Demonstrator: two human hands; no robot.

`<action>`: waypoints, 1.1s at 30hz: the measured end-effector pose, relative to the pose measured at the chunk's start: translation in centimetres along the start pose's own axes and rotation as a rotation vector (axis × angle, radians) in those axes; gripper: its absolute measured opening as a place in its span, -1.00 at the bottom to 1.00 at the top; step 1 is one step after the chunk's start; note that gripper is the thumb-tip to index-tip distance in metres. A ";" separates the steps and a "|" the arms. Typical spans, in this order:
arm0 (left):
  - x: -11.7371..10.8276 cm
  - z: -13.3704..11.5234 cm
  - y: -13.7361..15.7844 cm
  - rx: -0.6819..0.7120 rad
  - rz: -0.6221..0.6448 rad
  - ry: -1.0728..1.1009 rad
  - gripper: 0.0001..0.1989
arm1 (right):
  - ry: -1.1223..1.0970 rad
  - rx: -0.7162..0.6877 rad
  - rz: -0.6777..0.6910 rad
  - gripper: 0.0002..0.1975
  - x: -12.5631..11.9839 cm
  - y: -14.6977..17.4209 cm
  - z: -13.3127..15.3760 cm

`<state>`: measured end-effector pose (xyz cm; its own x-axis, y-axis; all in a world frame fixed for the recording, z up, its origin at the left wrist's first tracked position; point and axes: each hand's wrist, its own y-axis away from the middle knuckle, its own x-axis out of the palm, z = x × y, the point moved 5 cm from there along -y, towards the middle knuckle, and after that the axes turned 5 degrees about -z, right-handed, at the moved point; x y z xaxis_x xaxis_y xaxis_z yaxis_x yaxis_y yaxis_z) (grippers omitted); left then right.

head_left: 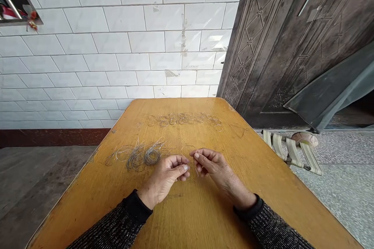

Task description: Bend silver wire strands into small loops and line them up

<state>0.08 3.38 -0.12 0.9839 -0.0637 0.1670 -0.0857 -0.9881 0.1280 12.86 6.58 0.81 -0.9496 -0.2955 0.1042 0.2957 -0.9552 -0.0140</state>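
Over the middle of the wooden table (187, 218), my left hand (171, 171) and my right hand (214, 167) face each other, a small gap apart. Both pinch thumb against fingers on a thin piece of wire (187, 146), which arcs up between them. A short end hangs below my right fingers. Just left of my left hand lies a coil of grey wire (152, 157), and beside it a looser tangled bundle of wire (133, 159) with ends sticking out. Farther back, several thin wire loops (181, 118) lie in an overlapping row. A bent wire shape (239, 130) lies at the right.
A white tiled wall (131, 42) stands behind the table. To the right are a dark patterned door (271, 46), a grey hanging sheet (330, 89), and a low stool with striped straps (292, 151) on the speckled floor. A barred window opening (14, 0) is at upper left.
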 end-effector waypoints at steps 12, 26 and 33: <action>0.2 -0.5 -0.1 0.103 -0.006 -0.201 -0.81 | 0.097 -0.072 0.019 -0.63 0.6 0.1 0.2; 0.1 -0.6 -0.3 0.203 -0.044 -0.367 -0.82 | -0.053 0.020 0.042 -0.63 0.5 0.1 -0.3; 0.0 -1.3 -0.1 0.276 -0.101 -0.472 -0.83 | -0.176 0.081 0.068 -0.67 0.5 -0.1 -1.0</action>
<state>-0.13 3.64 1.18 0.9541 0.0396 -0.2970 -0.0057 -0.9886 -0.1504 12.29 6.57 -0.11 -0.8965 -0.3446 0.2783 0.3725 -0.9266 0.0526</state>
